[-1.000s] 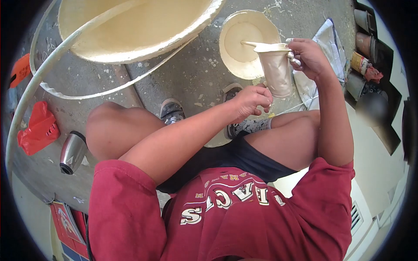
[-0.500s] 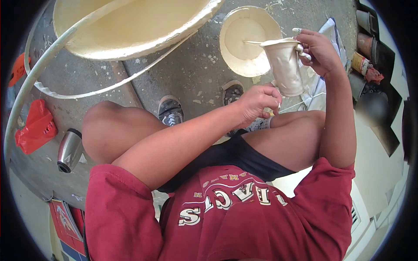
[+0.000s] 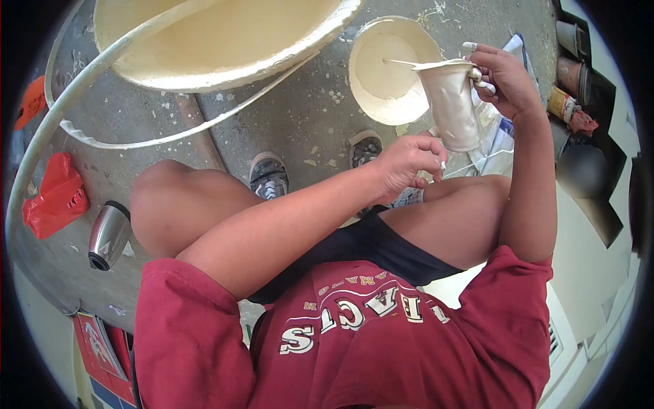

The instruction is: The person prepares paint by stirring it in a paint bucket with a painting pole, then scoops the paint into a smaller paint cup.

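Observation:
A cream-white pitcher point(image 3: 452, 105), wet-looking and coated, is tipped with its lip toward a round tub point(image 3: 364, 102) of pale liquid. From its lip a thin pale stream runs out to the left over the tub. My right hand point(image 3: 507, 78) is closed on the handle, one white-smeared finger stretched past the rim. At the pitcher's foot, my left hand point(image 3: 414, 163) has curled fingers, with a fingertip showing at the lower wall. Part of the left grip is hidden. White smears mark fingertips of both hands.
A large cream-coated basin point(image 3: 231, 82) with a pale hoop point(image 3: 153, 146) stands at the upper left. A red plastic bag point(image 3: 58, 198) and a steel tumbler point(image 3: 109, 235) are on the spattered floor. Pots point(image 3: 572, 73) line the right side. My shoes point(image 3: 269, 174) are below the tub.
The view has shifted slightly. Both hands still keep the pitcher tipped over the tub, and the pale stream at its lip looks thinner.

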Demonstrator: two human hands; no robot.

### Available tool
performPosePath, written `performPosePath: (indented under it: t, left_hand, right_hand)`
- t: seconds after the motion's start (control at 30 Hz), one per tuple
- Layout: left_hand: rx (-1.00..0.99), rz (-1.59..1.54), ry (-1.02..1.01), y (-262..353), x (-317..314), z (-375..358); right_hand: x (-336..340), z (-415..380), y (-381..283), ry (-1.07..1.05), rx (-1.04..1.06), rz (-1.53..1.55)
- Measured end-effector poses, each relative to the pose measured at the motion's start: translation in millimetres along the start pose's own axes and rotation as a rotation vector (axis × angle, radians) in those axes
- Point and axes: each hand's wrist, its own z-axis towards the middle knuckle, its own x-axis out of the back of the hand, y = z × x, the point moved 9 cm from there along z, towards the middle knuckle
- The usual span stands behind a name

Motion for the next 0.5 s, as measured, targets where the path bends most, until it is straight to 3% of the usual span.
performPosePath:
  t: [0.5]
  left_hand:
    - [-0.001, -0.009, -0.032, 4.3, -1.7, 1.2]
  right_hand:
    - [0.1, 6.1, -5.6, -0.008, 0.003, -0.024]
